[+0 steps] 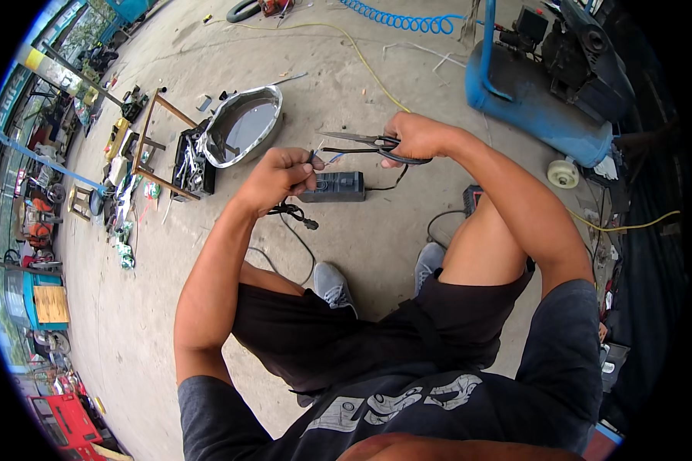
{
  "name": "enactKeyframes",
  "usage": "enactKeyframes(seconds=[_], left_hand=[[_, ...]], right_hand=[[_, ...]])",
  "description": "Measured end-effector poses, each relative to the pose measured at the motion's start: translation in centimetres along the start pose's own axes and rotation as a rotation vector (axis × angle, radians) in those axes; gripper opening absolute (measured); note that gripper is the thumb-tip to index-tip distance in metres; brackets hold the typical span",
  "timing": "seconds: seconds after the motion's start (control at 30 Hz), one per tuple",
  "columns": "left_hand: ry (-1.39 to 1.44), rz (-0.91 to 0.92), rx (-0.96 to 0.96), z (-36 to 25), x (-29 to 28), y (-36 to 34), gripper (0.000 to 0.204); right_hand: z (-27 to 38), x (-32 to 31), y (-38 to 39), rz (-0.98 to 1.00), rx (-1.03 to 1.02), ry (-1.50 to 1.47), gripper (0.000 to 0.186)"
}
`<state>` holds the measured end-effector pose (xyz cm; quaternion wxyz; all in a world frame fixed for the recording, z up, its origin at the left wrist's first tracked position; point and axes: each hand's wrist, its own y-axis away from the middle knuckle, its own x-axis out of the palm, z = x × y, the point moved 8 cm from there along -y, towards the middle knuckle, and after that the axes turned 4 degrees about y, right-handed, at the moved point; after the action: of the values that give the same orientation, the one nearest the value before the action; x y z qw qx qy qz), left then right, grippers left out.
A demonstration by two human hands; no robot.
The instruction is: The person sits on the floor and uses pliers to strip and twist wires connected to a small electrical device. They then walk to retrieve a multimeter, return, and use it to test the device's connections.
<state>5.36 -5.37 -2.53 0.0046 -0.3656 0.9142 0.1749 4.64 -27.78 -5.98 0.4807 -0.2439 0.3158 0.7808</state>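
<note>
My right hand (421,137) is closed on a pair of scissors (354,137), whose blades point left toward my other hand. A black cable (350,150) runs just below the blades from the same hand, with thin coloured wires showing at its tip. My left hand (281,178) pinches the end of another dark cable (312,156), its fingertips close to those wires. Beneath the left hand hangs a bundled black cord with a plug (309,223). On the floor below my hands lies a black rectangular box (338,187), with a cord leaving its right end.
An oval metal basin (275,127) of murky liquid stands ahead left, beside a tool case (183,165) and a wooden frame (148,138). A blue air compressor (507,100) sits at the right. A yellow hose (354,46) and a coiled blue hose (407,19) cross the concrete.
</note>
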Motion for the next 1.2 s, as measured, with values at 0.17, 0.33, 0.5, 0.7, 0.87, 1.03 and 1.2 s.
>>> enactKeyframes(seconds=[0.17, 0.33, 0.5, 0.7, 0.87, 1.03, 1.2], left_hand=[[0.113, -0.087, 0.042, -0.4, -0.9, 0.4, 0.012], [0.262, -0.130, 0.082, -0.3, -1.3, 0.3, 0.007], [0.392, -0.127, 0.060, -0.5, 0.2, -0.3, 0.011], [0.574, -0.164, 0.098, -0.5, 1.8, -1.7, 0.015], [0.715, -0.181, 0.167, -0.6, 2.7, -2.8, 0.018], [0.773, -0.208, 0.224, -1.2, 3.0, -3.0, 0.015], [0.791, -0.238, 0.255, -1.6, 3.3, -2.9, 0.014]], right_hand=[[0.5, -0.3, 1.2, 0.018, 0.062, -0.145, 0.026], [-0.1, -1.0, 1.0, -0.024, 0.059, -0.307, 0.025], [0.3, -1.4, 1.2, -0.058, 0.041, -0.498, 0.028], [1.1, -1.0, 0.9, -0.149, 0.024, -0.565, 0.028], [1.8, -0.3, 1.0, -0.229, 0.035, -0.591, 0.028], [2.7, 1.2, 1.1, -0.267, -0.002, -0.633, 0.027], [2.5, 2.2, 1.0, -0.271, 0.013, -0.581, 0.027]])
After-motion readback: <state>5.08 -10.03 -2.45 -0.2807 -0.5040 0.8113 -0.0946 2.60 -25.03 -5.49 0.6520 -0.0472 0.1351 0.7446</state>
